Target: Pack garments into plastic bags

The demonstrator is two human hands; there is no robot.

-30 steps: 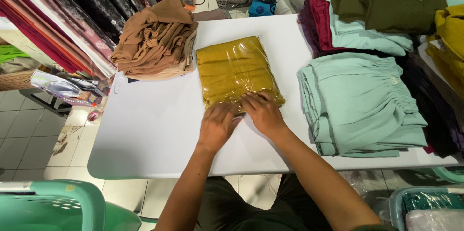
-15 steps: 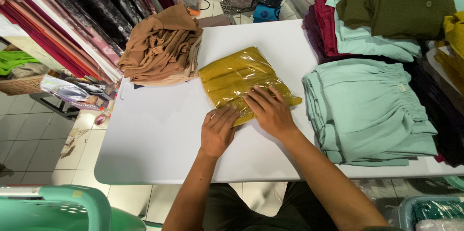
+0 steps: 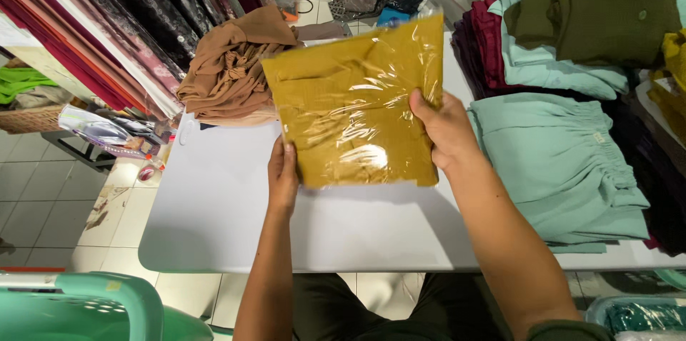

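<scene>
Both grips now pinch the bagged mustard garment (image 3: 357, 109): my left hand (image 3: 283, 177) at its lower left corner, my right hand (image 3: 446, 130) on the right edge. Half a second ago it lay flat; it's now lifted off the white surface (image 3: 214, 212), tilted up, packing seemingly finished.

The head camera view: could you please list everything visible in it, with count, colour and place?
Bagged garment: one, mustard, in clear plastic, held above the table.
Table: one, white, centre.
Brown cloth pile: one, tan, table's far left corner.
Mint folded stack: one, pale green, right.
Olive garment: one, dark green, top right.
Fabric rolls: several, red, peach and dark, upper left.
Basket: one, green, bottom left.
Left hand: grips the bag's lower left edge.
Right hand: grips its right edge.
</scene>
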